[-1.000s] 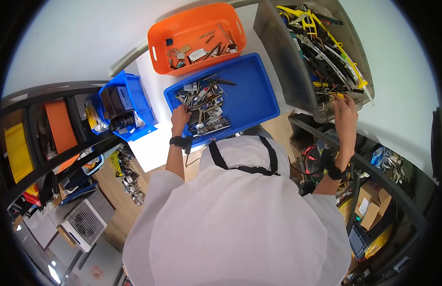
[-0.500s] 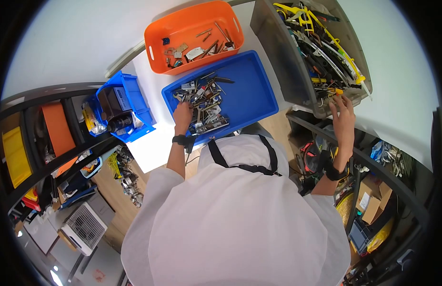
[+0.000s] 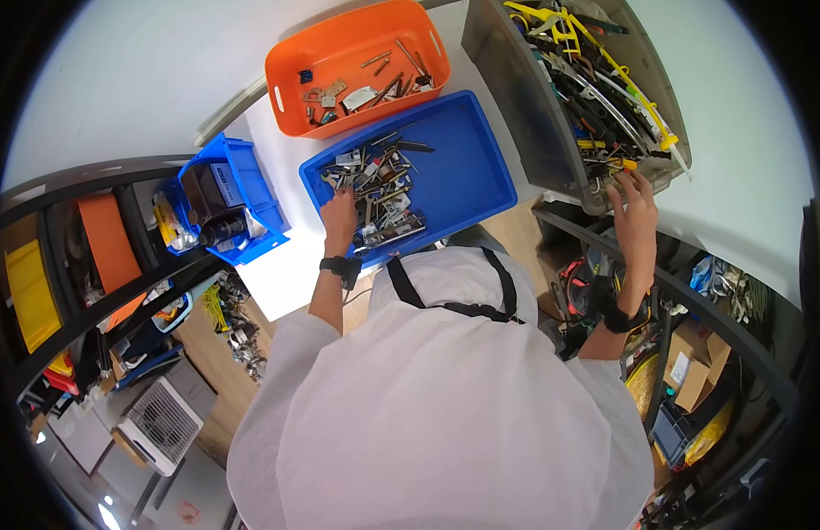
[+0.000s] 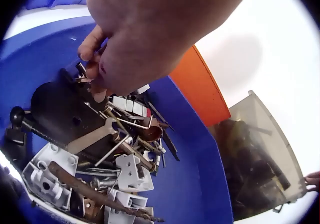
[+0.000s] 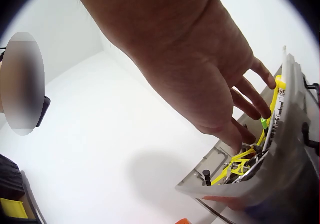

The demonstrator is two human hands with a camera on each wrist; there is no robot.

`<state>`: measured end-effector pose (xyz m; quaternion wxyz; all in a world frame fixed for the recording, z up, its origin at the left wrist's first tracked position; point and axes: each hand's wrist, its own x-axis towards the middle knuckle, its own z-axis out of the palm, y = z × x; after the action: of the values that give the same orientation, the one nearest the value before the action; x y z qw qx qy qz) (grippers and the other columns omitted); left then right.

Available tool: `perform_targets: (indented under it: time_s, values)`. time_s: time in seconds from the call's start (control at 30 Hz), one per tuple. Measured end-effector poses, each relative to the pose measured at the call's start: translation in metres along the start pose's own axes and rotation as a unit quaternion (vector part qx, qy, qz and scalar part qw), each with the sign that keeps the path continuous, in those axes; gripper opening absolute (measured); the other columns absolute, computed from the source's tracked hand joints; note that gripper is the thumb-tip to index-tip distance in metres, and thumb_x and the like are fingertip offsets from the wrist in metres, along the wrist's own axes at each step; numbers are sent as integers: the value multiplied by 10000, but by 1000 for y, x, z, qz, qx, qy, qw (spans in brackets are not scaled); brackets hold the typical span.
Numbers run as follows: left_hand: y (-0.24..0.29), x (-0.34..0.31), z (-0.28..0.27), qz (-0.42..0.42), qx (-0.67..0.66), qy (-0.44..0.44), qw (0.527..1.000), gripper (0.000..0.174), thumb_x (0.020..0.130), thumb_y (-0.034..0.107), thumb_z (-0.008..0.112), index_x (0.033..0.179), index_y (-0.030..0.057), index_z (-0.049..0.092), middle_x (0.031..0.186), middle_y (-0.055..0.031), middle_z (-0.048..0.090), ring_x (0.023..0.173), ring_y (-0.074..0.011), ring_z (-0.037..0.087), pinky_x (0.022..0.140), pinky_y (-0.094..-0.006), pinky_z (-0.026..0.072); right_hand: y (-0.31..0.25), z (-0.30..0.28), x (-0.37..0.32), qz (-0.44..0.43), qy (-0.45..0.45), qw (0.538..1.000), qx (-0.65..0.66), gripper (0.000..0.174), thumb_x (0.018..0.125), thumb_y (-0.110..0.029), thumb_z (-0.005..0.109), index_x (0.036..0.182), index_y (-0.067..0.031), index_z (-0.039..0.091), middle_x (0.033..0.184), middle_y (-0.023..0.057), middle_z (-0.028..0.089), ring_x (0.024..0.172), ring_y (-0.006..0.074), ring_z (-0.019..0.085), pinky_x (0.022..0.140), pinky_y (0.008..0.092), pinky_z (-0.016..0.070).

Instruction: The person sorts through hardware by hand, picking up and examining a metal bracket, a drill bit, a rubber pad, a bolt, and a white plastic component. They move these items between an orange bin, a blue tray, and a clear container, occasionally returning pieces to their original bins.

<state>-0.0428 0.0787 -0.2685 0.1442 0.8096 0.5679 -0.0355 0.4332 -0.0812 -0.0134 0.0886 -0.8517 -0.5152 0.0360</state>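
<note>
Head view: left hand (image 3: 338,212) curls into the blue tray (image 3: 472,168), pinching a small metal part (image 4: 83,76). Right hand (image 3: 635,208) spreads, fingertips at tools (image 3: 596,97) lying lengthwise in the grey bin (image 3: 516,97), pointing away.

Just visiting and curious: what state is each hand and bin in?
left hand: curled, pinching a small metal part in the blue tray
right hand: open, fingers straight over the grey bin
blue tray: lidless, parts heaped at one end
orange basket: lidless, few parts
grey bin: lidless, crammed with tools

White table (image 3: 273,269), dark shelving (image 3: 83,300), wooden floor (image 3: 214,411)
</note>
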Motion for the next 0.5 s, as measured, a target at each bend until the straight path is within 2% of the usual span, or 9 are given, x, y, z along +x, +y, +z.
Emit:
perform_targets:
  time_s: [0.13,0.2,0.33,0.4,0.43,0.5]
  values:
    - [4,-4,-16,19,19,17,999,133,898,63,566,1019,53,619,1028,-167,683,760,-369,718,595,-479,554,-6,2,4,-21,4,1000,9,312,967,-252,652,1197,-45,696,1314,188,593,1116,365,618,972,469,469]
    - [9,-4,-30,21,25,69,997,113,912,78,572,1018,68,608,1013,-137,672,722,-349,711,579,-468,549,-9,3,7,-24,3,1000,12,314,966,-253,654,1197,-45,695,1313,189,592,1112,366,617,972,472,468]
    - [11,-5,-65,3,23,113,993,93,948,125,574,1020,78,611,999,-106,656,701,-340,698,568,-451,543,-19,3,10,-35,-9,999,3,317,968,-251,649,1204,-44,691,1310,186,593,1123,361,609,986,468,460]
    - [9,-6,-77,10,-62,225,972,107,953,158,623,1020,84,660,989,-83,671,633,-279,671,554,-410,524,-31,1,11,-38,-9,999,1,317,970,-251,645,1206,-44,689,1309,183,594,1124,360,607,990,467,457]
    - [15,-6,-93,10,-61,227,972,107,953,158,623,1020,84,660,989,-83,671,633,-279,671,554,-410,524,-38,-1,11,-53,0,999,9,312,969,-245,647,1202,-42,691,1304,178,597,1125,356,606,991,465,456]
    - [33,-13,-125,-109,-271,190,937,152,948,168,677,1040,53,713,926,-48,678,577,-177,604,534,-322,481,-58,-8,10,-68,8,997,17,306,968,-238,649,1198,-40,693,1299,173,601,1126,352,605,992,463,455]
